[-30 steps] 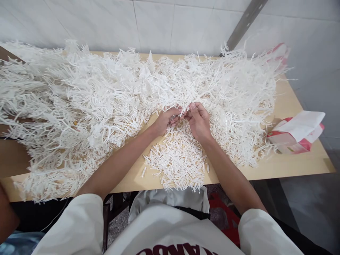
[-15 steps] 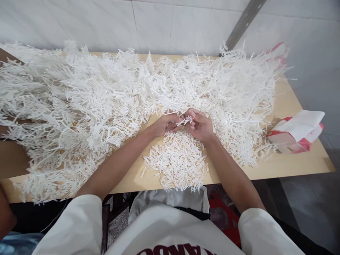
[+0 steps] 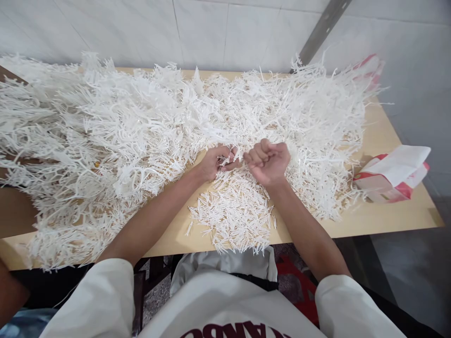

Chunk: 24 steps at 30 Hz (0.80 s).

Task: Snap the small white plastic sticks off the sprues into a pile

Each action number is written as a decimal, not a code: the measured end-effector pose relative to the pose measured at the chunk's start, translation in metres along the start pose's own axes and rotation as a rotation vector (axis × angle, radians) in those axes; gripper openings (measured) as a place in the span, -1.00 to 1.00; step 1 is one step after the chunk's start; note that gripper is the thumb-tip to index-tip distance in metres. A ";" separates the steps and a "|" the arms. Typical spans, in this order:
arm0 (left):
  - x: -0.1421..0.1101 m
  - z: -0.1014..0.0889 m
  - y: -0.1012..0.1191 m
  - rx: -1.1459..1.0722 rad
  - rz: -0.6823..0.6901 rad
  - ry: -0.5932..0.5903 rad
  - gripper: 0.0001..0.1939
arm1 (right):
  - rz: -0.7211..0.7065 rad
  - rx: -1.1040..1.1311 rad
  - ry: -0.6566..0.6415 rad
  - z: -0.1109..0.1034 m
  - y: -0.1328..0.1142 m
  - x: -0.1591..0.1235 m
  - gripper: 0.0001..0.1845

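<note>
My left hand (image 3: 215, 162) is closed on a white branched plastic sprig (image 3: 237, 155), whose thin prongs poke out past the fingertips. Just to its right, my right hand (image 3: 268, 160) is curled, palm turned up, with the fingers folded in; whatever lies inside them is hidden. Below both hands, a loose heap of short white plastic sticks (image 3: 236, 216) spreads to the table's front edge. Behind and around the hands rises a large pile of tangled white branched plastic pieces (image 3: 148, 117).
On the right end of the wooden table (image 3: 394, 220) stands a red and white paper box (image 3: 382, 180) with an open flap. A metal post (image 3: 322, 33) leans against the tiled wall behind. At the left edge, another person's arm (image 3: 10, 291) is partly visible.
My right hand has drawn a little to the right, away from the left, and its fingers have curled in. The left hand stays nearly in place, holding the sprig.
</note>
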<state>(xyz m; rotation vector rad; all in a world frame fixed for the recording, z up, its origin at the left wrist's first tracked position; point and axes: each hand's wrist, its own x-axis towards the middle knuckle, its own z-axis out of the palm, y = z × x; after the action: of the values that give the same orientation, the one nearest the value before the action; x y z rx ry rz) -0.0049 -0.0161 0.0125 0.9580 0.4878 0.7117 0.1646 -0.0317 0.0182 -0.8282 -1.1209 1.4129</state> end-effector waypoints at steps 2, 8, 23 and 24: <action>0.001 0.001 0.000 -0.053 0.028 0.073 -0.88 | -0.031 -0.066 0.094 -0.007 -0.003 0.002 -0.49; 0.008 0.007 -0.005 -0.080 0.054 0.201 -0.85 | 0.021 -0.348 0.108 -0.007 0.005 0.006 -0.61; 0.006 0.005 -0.003 0.117 0.060 0.024 -0.67 | -0.036 -0.443 0.170 0.013 0.009 -0.002 -0.65; 0.003 0.004 -0.001 0.102 0.062 -0.005 -0.67 | 0.001 -0.368 0.174 0.014 0.009 -0.001 -0.65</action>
<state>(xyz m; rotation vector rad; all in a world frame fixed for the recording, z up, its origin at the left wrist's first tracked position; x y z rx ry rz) 0.0001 -0.0159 0.0133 1.0742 0.4961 0.7454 0.1487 -0.0345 0.0137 -1.1877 -1.2626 1.1245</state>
